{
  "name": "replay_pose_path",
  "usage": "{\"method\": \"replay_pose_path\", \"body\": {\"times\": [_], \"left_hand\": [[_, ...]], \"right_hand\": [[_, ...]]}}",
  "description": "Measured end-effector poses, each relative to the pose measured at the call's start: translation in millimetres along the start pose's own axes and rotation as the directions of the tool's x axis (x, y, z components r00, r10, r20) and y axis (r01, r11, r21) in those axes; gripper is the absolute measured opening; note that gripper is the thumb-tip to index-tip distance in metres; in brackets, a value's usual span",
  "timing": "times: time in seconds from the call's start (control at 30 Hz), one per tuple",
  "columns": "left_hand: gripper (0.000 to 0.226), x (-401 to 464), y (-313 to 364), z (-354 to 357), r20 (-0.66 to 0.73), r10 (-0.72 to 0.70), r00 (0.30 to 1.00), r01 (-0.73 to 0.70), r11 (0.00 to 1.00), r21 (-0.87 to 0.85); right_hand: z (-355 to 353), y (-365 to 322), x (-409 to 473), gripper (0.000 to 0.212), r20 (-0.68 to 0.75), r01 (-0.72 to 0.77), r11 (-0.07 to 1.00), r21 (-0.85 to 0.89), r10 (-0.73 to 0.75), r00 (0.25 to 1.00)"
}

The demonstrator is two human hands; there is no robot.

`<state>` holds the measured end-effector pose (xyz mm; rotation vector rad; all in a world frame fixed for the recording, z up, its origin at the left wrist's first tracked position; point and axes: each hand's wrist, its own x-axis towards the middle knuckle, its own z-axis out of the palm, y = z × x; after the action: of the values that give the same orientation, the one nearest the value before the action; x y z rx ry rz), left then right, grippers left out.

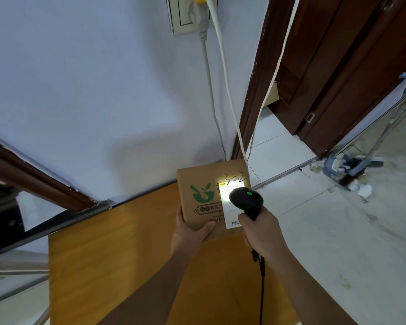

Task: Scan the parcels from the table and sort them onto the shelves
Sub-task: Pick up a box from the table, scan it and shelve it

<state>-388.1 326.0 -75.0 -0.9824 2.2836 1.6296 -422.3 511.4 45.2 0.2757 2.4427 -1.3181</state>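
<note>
A: What are the fingers doing?

B: The right hand (pixel 259 231) has its fingers curled tight round the grip of a black barcode scanner (pixel 246 200). A green light glows on top of the scanner's head. The left hand (pixel 189 231) grips the near left corner of a cardboard parcel (pixel 202 195), thumb lying across its top face, the other fingers hidden under it.

A: Where is that parcel?

B: At the far right corner of the wooden table (pixel 117 254), its far end tipped up. The scanner head hangs just over its white shipping label (pixel 232 221), which is washed out by bright light. The box bears a green bowl logo, and "3-2" is handwritten near the far edge.

A: And beyond?

B: The scanner's black cable (pixel 261 285) runs back along the right forearm. Behind the table stands a pale wall with two white cords (pixel 220 55) hanging from an outlet, a dark wooden door frame (pixel 258 78) to the right, and tiled floor (pixel 326 231).
</note>
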Motion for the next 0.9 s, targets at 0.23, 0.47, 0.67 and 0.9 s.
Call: {"method": "replay_pose_path", "body": {"times": [0.23,0.47,0.67,0.9], "left_hand": [[0.125,-3.8,-3.7,2.2,-0.022,0.010,1.000,-0.010,1.000,-0.010],[0.120,-7.0,-1.1,3.7,-0.039,0.018,0.999,-0.019,0.999,-0.036],[0.119,-9.9,-3.7,6.2,-0.031,0.013,0.999,-0.015,0.998,-0.061],[0.124,-13.1,-6.1,4.7,-0.031,0.013,0.999,-0.016,0.997,-0.074]], "right_hand": [[1.3,6.5,-3.3,0.007,-0.004,0.014,1.000,0.012,-0.014,1.000],[-0.7,10.6,-5.5,0.013,0.011,-0.024,0.997,0.077,0.023,1.000],[-3.3,11.4,-10.1,0.010,0.049,-0.018,0.998,0.054,0.015,0.999],[-6.0,5.3,-22.4,0.011,0.039,-0.036,0.990,0.136,0.031,0.999]]}}
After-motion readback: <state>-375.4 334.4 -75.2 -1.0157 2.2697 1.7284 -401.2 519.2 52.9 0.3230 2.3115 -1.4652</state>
